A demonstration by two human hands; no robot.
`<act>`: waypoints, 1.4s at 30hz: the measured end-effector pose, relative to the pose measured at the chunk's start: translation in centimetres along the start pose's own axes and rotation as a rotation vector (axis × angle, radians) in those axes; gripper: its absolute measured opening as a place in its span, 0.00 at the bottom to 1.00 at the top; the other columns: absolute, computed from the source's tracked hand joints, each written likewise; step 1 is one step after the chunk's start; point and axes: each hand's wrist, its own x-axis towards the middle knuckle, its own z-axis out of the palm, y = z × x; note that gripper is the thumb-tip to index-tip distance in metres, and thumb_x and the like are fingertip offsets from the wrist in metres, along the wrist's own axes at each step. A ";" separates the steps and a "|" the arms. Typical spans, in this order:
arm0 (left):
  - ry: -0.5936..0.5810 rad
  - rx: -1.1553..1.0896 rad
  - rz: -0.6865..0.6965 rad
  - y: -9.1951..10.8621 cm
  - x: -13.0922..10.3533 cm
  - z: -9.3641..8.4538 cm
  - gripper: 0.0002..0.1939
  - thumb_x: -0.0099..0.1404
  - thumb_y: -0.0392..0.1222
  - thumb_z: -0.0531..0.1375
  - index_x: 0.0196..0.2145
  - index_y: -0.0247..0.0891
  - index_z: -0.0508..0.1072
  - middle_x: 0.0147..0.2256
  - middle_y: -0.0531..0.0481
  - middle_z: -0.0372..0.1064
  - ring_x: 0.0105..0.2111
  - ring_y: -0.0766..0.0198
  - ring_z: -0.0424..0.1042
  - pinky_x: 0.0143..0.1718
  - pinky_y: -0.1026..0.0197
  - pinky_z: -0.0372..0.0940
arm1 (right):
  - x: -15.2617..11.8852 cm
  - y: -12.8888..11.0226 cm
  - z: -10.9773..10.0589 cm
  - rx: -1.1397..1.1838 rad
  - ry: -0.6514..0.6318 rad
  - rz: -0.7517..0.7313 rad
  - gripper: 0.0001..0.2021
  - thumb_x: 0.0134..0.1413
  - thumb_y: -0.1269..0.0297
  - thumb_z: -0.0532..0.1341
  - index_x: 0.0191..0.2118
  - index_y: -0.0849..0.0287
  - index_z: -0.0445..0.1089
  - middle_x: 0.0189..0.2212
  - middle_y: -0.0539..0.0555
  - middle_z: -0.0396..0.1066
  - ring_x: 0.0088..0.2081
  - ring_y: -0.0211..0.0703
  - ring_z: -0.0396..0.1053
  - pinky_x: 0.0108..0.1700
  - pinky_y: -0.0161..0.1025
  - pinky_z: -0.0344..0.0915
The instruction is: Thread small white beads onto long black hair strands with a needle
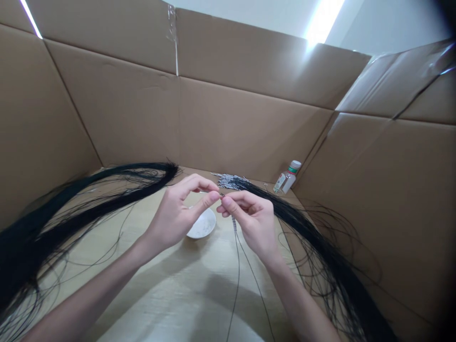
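Note:
My left hand (183,204) and my right hand (249,213) meet at the middle, thumbs and forefingers pinched on a thin dark cord (222,194) between them. Below my right fingers hangs a short beaded piece (234,223), silvery grey, from which two dark strands (238,266) run down toward the front. A small white bowl (203,224) with pale contents stands on the table behind and below my left hand, partly covered by it. The fingertips hide the details of the cord.
Black cord bundles lie at the left (107,202) and the right (313,235); silvery beaded ends (231,181) top the right one. A clear bottle (286,179) with a white cap stands at the back right. Cardboard walls (249,128) surround the pale table (160,294).

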 end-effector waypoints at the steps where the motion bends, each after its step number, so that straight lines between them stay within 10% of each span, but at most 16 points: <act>1: -0.001 0.006 0.006 0.1 -0.1 0.1 0.09 0.72 0.48 0.63 0.36 0.42 0.76 0.36 0.53 0.74 0.38 0.62 0.71 0.42 0.60 0.61 | 0.0 0.0 0.0 -0.004 -0.001 0.000 0.06 0.61 0.61 0.69 0.36 0.57 0.81 0.28 0.52 0.80 0.29 0.41 0.76 0.35 0.38 0.74; 7: -0.085 0.014 -0.003 -0.1 0.4 -0.3 0.13 0.74 0.49 0.58 0.35 0.40 0.74 0.36 0.51 0.74 0.39 0.60 0.71 0.41 0.60 0.62 | 0.0 0.0 0.0 -0.008 0.060 -0.015 0.05 0.60 0.63 0.69 0.36 0.57 0.80 0.29 0.52 0.81 0.31 0.41 0.77 0.35 0.37 0.74; 11: -0.416 0.295 -0.172 -3.8 1.8 -0.3 0.19 0.78 0.51 0.47 0.45 0.40 0.74 0.45 0.49 0.76 0.46 0.58 0.73 0.46 0.58 0.65 | 0.0 0.2 -0.2 -0.046 0.127 -0.061 0.04 0.60 0.63 0.70 0.36 0.56 0.80 0.30 0.52 0.82 0.31 0.40 0.77 0.34 0.36 0.72; 14: -0.676 0.454 -0.309 -7.4 1.7 1.0 0.12 0.71 0.48 0.61 0.38 0.37 0.77 0.36 0.49 0.77 0.35 0.59 0.75 0.39 0.56 0.69 | -0.1 0.3 -0.3 -0.063 0.146 -0.076 0.03 0.58 0.63 0.71 0.35 0.56 0.81 0.30 0.52 0.81 0.30 0.41 0.77 0.34 0.36 0.72; 19: -0.836 0.619 -0.415 -10.3 -0.3 3.6 0.14 0.71 0.47 0.63 0.49 0.36 0.75 0.48 0.46 0.74 0.45 0.54 0.76 0.45 0.50 0.73 | -0.3 0.1 -0.3 -0.076 0.140 -0.075 0.02 0.57 0.64 0.72 0.35 0.54 0.82 0.30 0.52 0.82 0.30 0.42 0.78 0.34 0.37 0.73; 29: -0.758 0.513 -0.405 -11.4 1.0 2.6 0.12 0.71 0.46 0.63 0.45 0.35 0.75 0.44 0.45 0.75 0.42 0.57 0.75 0.45 0.49 0.73 | -0.2 -0.4 -0.7 -0.143 0.124 -0.134 0.02 0.60 0.66 0.69 0.35 0.54 0.80 0.30 0.49 0.81 0.31 0.37 0.77 0.34 0.33 0.72; 42: -0.410 -0.344 -0.340 -3.5 2.0 -1.8 0.13 0.62 0.49 0.70 0.38 0.39 0.77 0.36 0.49 0.76 0.36 0.63 0.75 0.34 0.63 0.67 | -0.7 -2.1 -0.8 -0.339 0.084 -0.257 0.06 0.60 0.70 0.68 0.31 0.56 0.78 0.27 0.45 0.79 0.29 0.33 0.75 0.35 0.30 0.71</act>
